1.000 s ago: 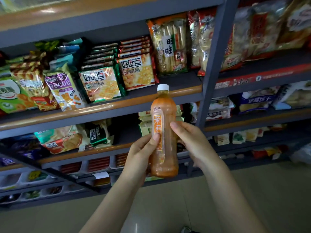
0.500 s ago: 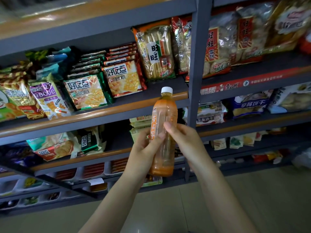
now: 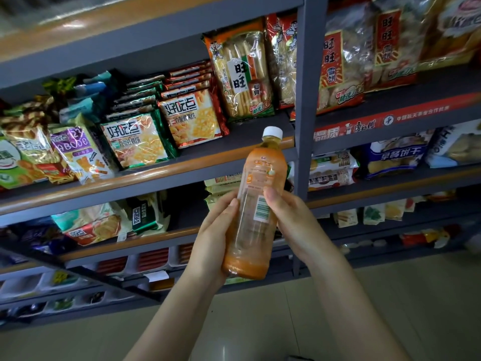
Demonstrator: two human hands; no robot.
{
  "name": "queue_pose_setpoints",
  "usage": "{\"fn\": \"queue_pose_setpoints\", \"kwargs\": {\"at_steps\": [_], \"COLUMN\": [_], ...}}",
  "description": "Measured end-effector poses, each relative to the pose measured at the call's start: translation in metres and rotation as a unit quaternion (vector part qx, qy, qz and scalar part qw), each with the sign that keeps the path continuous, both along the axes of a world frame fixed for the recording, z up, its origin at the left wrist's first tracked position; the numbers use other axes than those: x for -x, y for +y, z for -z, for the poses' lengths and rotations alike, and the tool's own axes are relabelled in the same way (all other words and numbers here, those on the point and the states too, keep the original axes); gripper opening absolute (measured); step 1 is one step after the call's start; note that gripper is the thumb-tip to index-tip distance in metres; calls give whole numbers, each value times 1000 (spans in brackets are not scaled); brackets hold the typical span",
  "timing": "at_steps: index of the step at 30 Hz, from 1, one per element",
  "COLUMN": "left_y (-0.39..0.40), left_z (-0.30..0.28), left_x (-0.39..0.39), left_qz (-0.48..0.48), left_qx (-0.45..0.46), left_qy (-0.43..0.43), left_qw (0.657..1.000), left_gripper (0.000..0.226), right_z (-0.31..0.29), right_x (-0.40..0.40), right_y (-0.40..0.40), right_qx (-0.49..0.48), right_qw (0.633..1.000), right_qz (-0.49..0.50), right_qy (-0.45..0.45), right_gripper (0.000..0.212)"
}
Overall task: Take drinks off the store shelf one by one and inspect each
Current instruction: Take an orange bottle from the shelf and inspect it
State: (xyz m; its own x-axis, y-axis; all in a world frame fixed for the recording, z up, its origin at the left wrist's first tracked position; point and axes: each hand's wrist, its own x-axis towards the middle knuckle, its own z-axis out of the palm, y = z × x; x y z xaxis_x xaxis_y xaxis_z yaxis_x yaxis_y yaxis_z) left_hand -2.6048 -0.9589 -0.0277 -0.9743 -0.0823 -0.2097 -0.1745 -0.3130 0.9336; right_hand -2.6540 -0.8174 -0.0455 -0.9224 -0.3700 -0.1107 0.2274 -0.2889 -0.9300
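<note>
Both hands are grasping an orange drink bottle (image 3: 253, 212) in front of the snack shelves (image 3: 156, 175): the left hand (image 3: 210, 243) is cradling its lower body, the right hand (image 3: 291, 220) pinching beside the barcode (image 3: 262, 210).

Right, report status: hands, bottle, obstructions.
Left hand and right hand both grip the orange plastic drink bottle with white cap. Bottle upright, barcode facing camera. Nothing in the way.

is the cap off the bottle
No, the white cap sits on the neck of the orange drink bottle.
</note>
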Motion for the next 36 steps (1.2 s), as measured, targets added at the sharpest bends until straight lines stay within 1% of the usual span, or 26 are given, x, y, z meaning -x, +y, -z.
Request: {"fn": "queue_pose_setpoints", "kwargs": {"at_steps": [3, 6, 9, 12, 13, 16, 18, 22, 25, 27, 30, 36], "left_y": [3, 5, 6, 4, 5, 7, 9, 14, 14, 14, 13, 8], "left_z": [1, 2, 2, 2, 2, -1, -3, -6, -5, -4, -2, 2], "left_x": [-3, -6, -10, -13, -13, -11, -9, -11, -15, -16, -15, -11], "left_qz": [33, 69, 72, 63, 53, 17, 18, 33, 54, 54, 48, 50], "left_qx": [29, 49, 53, 46, 41, 17, 11, 5, 10, -9, -31, -21], "left_qy": [-9, -9, -14, -8, -6, -9, -8, -25, -33, -45, -59, -48], "left_qw": [999, 996, 996, 997, 998, 1000, 1000, 999, 998, 997, 997, 997], "left_gripper": [51, 38, 39, 32, 32, 44, 46, 51, 55, 55, 47, 29], "right_z": [-1, 1, 1, -1, -2, -6, -7, -7, -6, -7, -7, -7], "right_x": [-6, -9, -16, -20, -20, -19, -19, -22, -26, -29, -31, -34], "right_y": [0, 2, 6, 12, 14, 19, 20, 19, 20, 21, 23, 27], "right_qx": [-4, -50, -79, -85, -89, -103, -98, -87, -108, -118, -108, -111], "right_qw": [1000, 998, 996, 995, 995, 993, 993, 993, 987, 984, 982, 978], "right_qz": [25, 49, 45, 46, 48, 50, 54, 70, 85, 91, 111, 124], "right_qy": [-15, -8, 8, 19, 20, 30, 37, 49, 78, 98, 109, 126], "right_gripper": [42, 44, 38, 28, 29, 43, 46, 29, 20, 14, 14, 14]}}
